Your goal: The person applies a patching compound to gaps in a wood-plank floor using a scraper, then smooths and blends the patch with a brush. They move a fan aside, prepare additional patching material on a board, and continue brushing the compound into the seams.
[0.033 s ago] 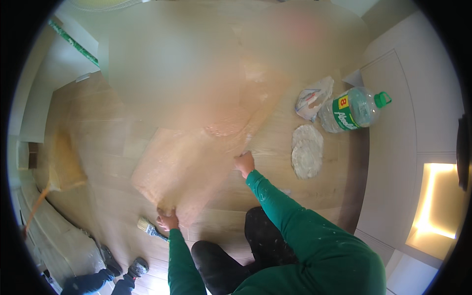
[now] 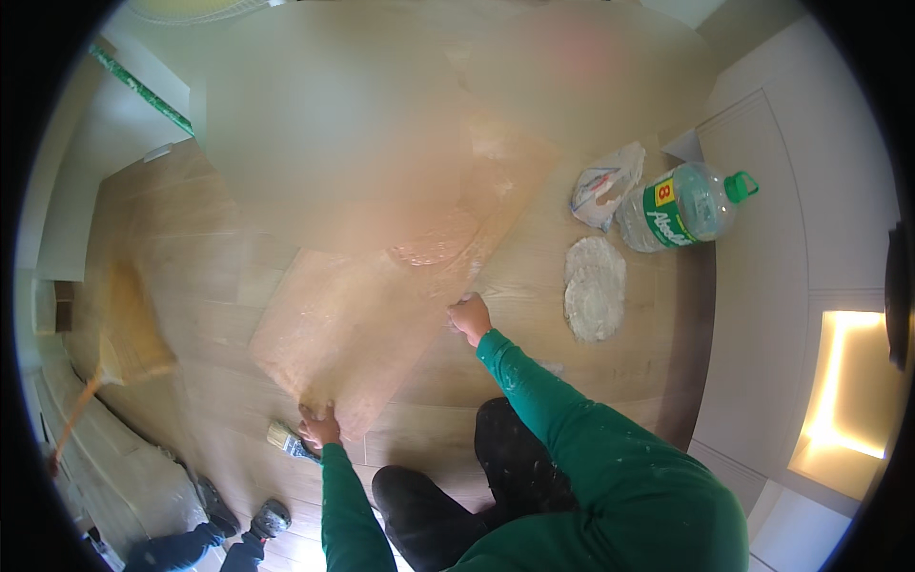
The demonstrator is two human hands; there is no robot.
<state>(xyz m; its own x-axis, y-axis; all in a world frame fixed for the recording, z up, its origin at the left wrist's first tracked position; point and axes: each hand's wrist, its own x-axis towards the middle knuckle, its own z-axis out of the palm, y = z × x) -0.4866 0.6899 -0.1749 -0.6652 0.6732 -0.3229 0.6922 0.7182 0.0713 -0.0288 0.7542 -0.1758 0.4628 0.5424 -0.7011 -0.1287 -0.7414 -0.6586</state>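
Observation:
A thin peach-tan sheet [image 2: 334,319] lies slantwise across the wood-look floor, with a shiny, wet-looking patch on it. My right hand [image 2: 469,318] is closed at the sheet's right edge, apparently pinching it; the fingertips are partly hidden. At the near left corner, my left hand [image 2: 319,425] rests on the sheet with fingers spread. Beside that hand lies a flat paintbrush [image 2: 291,441] with pale bristles and a dark handle. A large haze covers the far part of the sheet and what is there.
To the right are a green-capped clear jug [image 2: 681,208], a crumpled bag [image 2: 606,186] and a flat whitish round piece [image 2: 595,289]. White cabinets [image 2: 762,286] line that side. At left is a blurred broom [image 2: 133,329]; another person's shoes [image 2: 271,518] stand lower left.
My right hand has shifted slightly left along with the sheet's edge. My left hand's fingers are spread wider. The broom at left has swung a little toward the right.

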